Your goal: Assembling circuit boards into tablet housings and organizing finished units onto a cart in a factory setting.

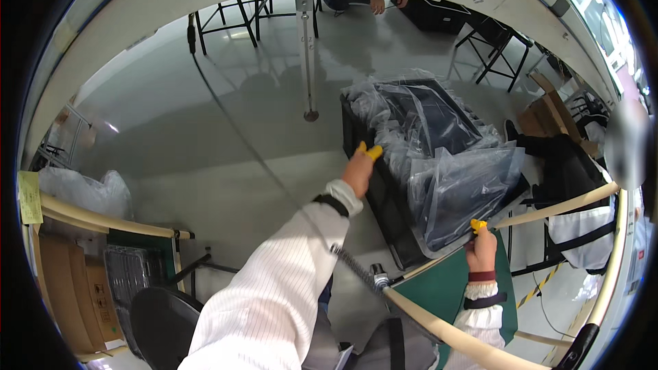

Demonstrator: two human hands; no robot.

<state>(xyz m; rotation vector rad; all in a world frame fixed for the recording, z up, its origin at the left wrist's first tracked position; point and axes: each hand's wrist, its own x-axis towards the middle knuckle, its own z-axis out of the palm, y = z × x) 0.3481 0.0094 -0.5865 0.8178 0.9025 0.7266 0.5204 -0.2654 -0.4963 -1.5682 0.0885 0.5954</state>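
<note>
Dark flat panel in clear plastic bag (471, 195) at 12 o'clock from my right hand (482, 250); left hand (358, 173) farther, beside black rectangular bin (392, 229); can't tell either grip.

A black, rectangular, open-topped bin (384, 209) sits at three o'clock from the centre of the view, its long sides running from eleven o'clock to five. It is packed with dark, flat, rectangular panels in crinkled, clear plastic bags (435, 120), crowded close together, with loose plastic bunched along the bin's nine o'clock side. At the bin's five o'clock end, one dark, flat panel in a clear plastic bag (469, 195) stands tilted, its broad face showing.
</note>
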